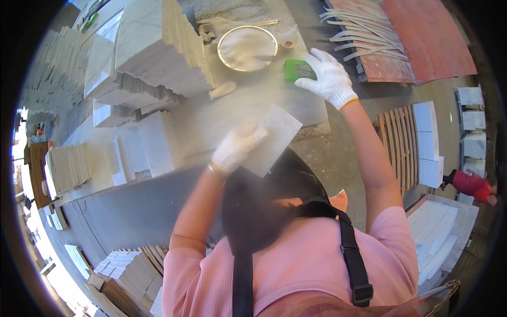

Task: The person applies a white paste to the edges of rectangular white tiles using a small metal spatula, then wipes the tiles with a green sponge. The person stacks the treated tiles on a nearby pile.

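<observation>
My left hand (234,150), in a white knit glove, grips a thin white marble tile (273,138) and holds it tilted above the apron at my front. My right hand (328,77), also gloved, is over the right part of the worktable with thumb and fingers spread. A green block (294,71) with a dark grey patch lies beside its thumb and fingertips. Whether the glove touches the block I cannot tell. Left of the block stands a round white basin (247,48) with pale contents, a thin stick across its far edge. A pale, rounded piece (223,90) lies nearer.
Tall stacks of marble tiles (153,39) fill the table's left side, with shorter rows (67,168) nearer. At far right are a reddish board (428,39), pale straps (364,34) and a wooden pallet (397,150). Another person (471,185) is beyond it. Haze blurs the table's middle.
</observation>
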Available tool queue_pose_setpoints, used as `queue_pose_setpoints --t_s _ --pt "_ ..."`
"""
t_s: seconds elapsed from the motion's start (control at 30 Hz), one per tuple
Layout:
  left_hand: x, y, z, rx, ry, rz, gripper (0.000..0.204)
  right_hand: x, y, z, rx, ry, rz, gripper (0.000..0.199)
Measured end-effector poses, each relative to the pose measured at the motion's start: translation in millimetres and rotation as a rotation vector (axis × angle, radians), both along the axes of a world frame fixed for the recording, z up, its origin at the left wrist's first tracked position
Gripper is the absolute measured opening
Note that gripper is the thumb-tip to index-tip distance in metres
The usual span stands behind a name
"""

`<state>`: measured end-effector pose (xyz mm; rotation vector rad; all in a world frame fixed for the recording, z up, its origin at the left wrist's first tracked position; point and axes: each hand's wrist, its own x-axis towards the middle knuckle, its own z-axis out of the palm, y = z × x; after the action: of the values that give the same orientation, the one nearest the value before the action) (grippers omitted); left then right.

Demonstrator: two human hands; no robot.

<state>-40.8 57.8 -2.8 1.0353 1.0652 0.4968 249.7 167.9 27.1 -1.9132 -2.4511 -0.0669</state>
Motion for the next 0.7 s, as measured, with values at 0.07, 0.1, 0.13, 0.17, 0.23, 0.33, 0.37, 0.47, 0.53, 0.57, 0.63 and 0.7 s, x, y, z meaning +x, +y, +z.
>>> queue_pose_setpoints --t_s 0.07,0.1,0.13,0.17,0.23,0.33,0.37,0.47,0.53,0.57,0.63,0.7 --pt "9.9 14.2 3.2 0.086 0.092 -0.086 0.046 -1.0 4.8 -8.1 -0.054 0.068 0.046 0.071" --pt "15.8 21.5 4.6 0.129 0.139 -0.129 0.048 -0.9 7.1 -10.8 -0.077 0.107 0.057 0.070" --pt "22.5 29.4 5.6 0.167 0.171 -0.169 0.048 1.3 8.5 -12.0 -0.132 0.123 0.036 0.069" --pt "30.1 37.7 6.7 0.206 0.202 -0.208 0.048 4.5 9.0 -12.9 -0.129 0.173 0.021 0.065" --pt "47.3 51.6 8.6 0.283 0.260 -0.279 0.047 21.5 3.2 -11.3 -0.135 0.195 -0.048 0.063" --pt "77.6 73.4 9.4 0.423 0.345 -0.391 0.046 56.5 -23.3 -14.9 -0.022 0.533 -0.191 0.061" --pt "88.8 82.4 8.7 0.483 0.375 -0.440 0.047 69.8 -33.8 -18.3 0.041 0.698 -0.247 0.061" --pt "118.9 99.0 5.3 0.554 0.492 -0.565 0.049 103.5 -67.5 -35.3 -0.214 1.342 -0.489 0.059" --pt "134.4 105.1 4.5 0.594 0.553 -0.620 0.048 114.3 -88.3 -49.9 -0.195 1.524 -0.473 0.056" --pt "140.6 107.1 5.0 0.627 0.569 -0.637 0.048 116.8 -96.8 -56.6 -0.208 1.613 -0.529 0.056" --pt "149.8 109.2 7.6 0.710 0.605 -0.649 0.047 118.1 -109.4 -67.7 -0.250 1.766 -0.584 0.057" --pt "154.2 107.4 11.3 0.796 0.657 -0.642 0.046 114.4 -115.5 -74.8 -0.248 1.846 -0.598 0.059"
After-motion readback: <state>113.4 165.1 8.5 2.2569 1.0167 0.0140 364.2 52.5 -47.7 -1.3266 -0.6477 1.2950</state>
